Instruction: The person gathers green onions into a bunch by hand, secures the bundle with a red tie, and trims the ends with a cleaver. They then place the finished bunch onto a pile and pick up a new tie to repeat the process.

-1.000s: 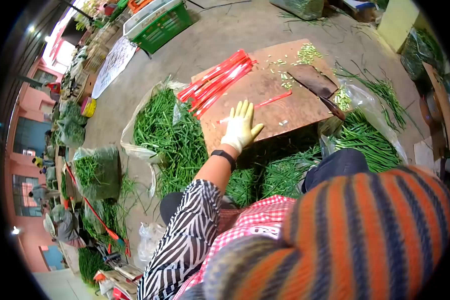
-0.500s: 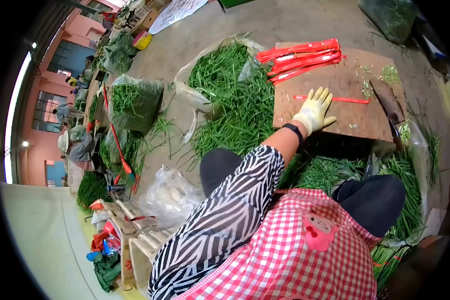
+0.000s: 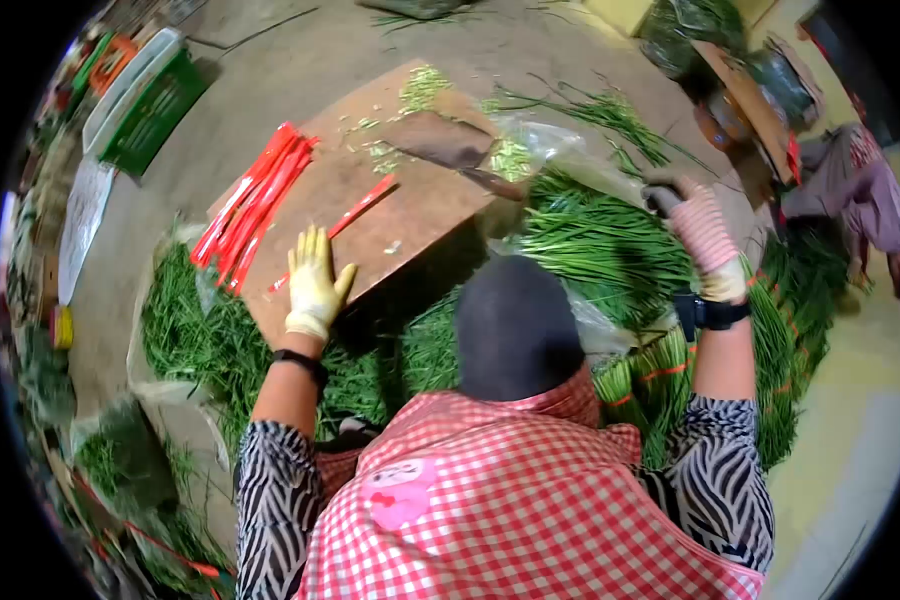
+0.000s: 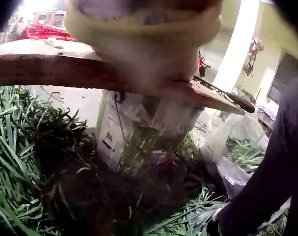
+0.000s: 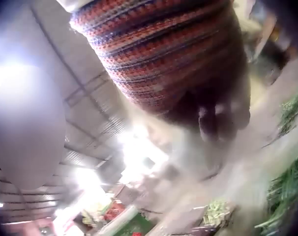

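Observation:
My left hand [image 3: 315, 285], in a pale yellow glove, lies flat near the front left edge of the wooden board [image 3: 410, 235], fingers straight. A single red strip [image 3: 362, 207] runs along the board beneath its fingers. Beside it lies a pile of red strips [image 3: 260, 205]. My right hand [image 3: 698, 225], in a striped glove with dark fingertips, is raised at the right above the long green stalks [image 3: 600, 235]. Its fingers [image 5: 225, 115] bend loosely and nothing shows in them. A broad-bladed knife [image 3: 435, 140] rests on the board's far side among chopped pale stalk bits [image 3: 425, 88].
Loose greens [image 3: 195, 345] fill a plastic bag left of the board. Tied green bundles [image 3: 660, 370] with orange-red bands lie at the right, below the raised arm. A green crate [image 3: 155, 110] stands far left. A person in purple trousers [image 3: 855, 190] is at the far right.
The head view swung left, then back right. My right arm, in a striped sleeve, has come into sight over the greens. My left hand stays flat on the board by the red strip.

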A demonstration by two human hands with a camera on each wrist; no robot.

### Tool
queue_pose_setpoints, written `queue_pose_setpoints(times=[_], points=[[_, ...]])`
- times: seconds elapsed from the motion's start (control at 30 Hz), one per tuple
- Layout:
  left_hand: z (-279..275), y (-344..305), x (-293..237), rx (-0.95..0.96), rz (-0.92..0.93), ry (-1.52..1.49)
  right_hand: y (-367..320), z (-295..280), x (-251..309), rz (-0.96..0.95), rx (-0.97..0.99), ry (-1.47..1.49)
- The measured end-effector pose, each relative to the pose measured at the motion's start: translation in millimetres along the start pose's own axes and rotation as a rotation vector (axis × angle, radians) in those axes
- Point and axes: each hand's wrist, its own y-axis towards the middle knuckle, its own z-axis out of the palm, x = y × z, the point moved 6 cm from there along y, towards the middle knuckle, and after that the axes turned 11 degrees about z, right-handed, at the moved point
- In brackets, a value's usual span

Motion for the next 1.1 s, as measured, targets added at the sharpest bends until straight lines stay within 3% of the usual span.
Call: queue_pose_setpoints(times=[0.07, 0.17, 0.27, 0.37, 0.47, 0.53, 0.6, 0.67, 0.73, 0.77, 0.87, 0.97, 1.07, 1.1], points=[[2, -2, -1, -0.024, 0.024, 0.020, 26, 16, -105, -0.002, -0.114, -0.234], [2, -3, -2, -0.024, 0.037, 0.017, 30, 73, -166, -0.034, -0.084, -0.294], [0, -3, -4, 0.002, 0.027, 0.027, 25, 139, -112, -0.349, 0.068, -0.495], [-3, -4, -4, 0.017, 0.020, 0.021, 48, 188, -75, -0.571, 0.042, -0.518], [-4, -4, -6, 0.021, 0.014, 0.012, 103, 232, -83, -0.315, 0.309, -0.769], [-7, -2, -7, 0.045, 0.006, 0.013, 120, 256, -95, -0.216, 0.618, -0.863], [-9, -1, -9, 0.062, -0.003, -0.004, 109, 267, -105, -0.192, 0.778, -0.924], [-8, -1, -7, 0.066, -0.006, -0.009, 91, 282, -118, -0.361, 0.804, -1.016], [-7, -2, -6, 0.064, 0.002, -0.007, 65, 286, -120, -0.478, 0.664, -1.134], [-7, -1, -7, 0.056, -0.013, -0.010, 58, 302, -139, -0.519, 0.461, -1.166], [-9, -1, -9, 0.047, -0.013, -0.013, 46, 317, -149, -0.494, 0.293, -1.193], [-7, -2, -6, 0.039, -0.007, -0.026, 59, 330, -141, -0.371, 0.302, -1.203], [-5, -2, -3, 0.042, -0.003, 0.004, 64, 353, -156, -0.367, 0.273, -1.244], [-12, 2, -8, 0.044, 0.003, 0.008, 67, 353, -150, -0.386, 0.351, -1.191]])
